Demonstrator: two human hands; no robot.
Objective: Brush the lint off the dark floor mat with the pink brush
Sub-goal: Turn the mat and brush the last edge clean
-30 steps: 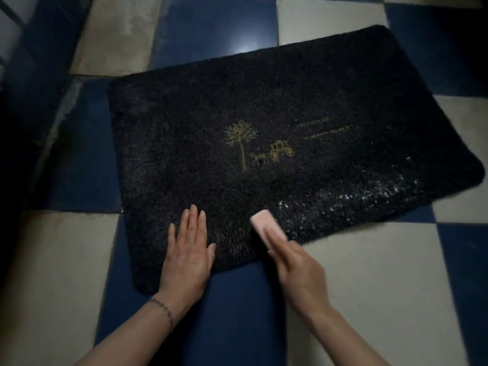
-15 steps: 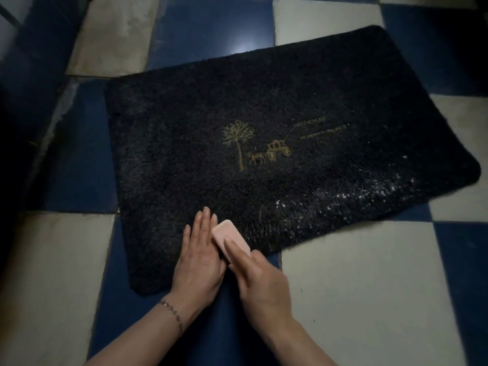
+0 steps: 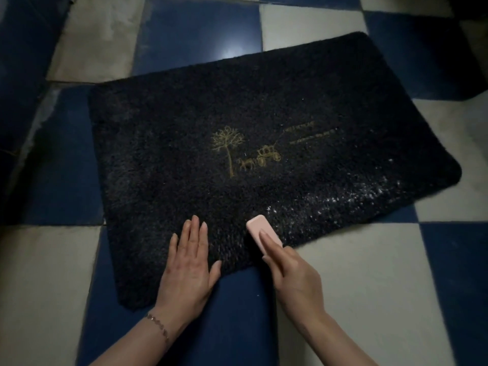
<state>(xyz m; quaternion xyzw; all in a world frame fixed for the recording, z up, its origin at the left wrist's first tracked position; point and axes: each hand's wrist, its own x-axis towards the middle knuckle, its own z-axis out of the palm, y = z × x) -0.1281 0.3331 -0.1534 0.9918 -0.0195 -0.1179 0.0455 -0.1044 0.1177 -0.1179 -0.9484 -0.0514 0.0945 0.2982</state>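
Observation:
A dark shaggy floor mat [image 3: 184,122] with a gold tree-and-carriage motif lies on the checkered floor. White lint [image 3: 343,204] speckles its near right strip. My right hand [image 3: 293,276] grips a pink brush [image 3: 260,231], forefinger stretched along its back, with the brush on the mat's near edge at the left end of the lint strip. My left hand [image 3: 188,265] lies flat with straight fingers on the mat's near edge, a palm's width left of the brush. A bracelet circles that wrist.
The floor is blue and cream tiles [image 3: 369,273]. A dark wall or step [image 3: 15,75] runs along the left side. A dark object [image 3: 472,11] sits at the far right corner.
The brush swept left along the near edge up against my left hand, then moved back right to the lint strip's left end. My left hand stayed flat on the mat.

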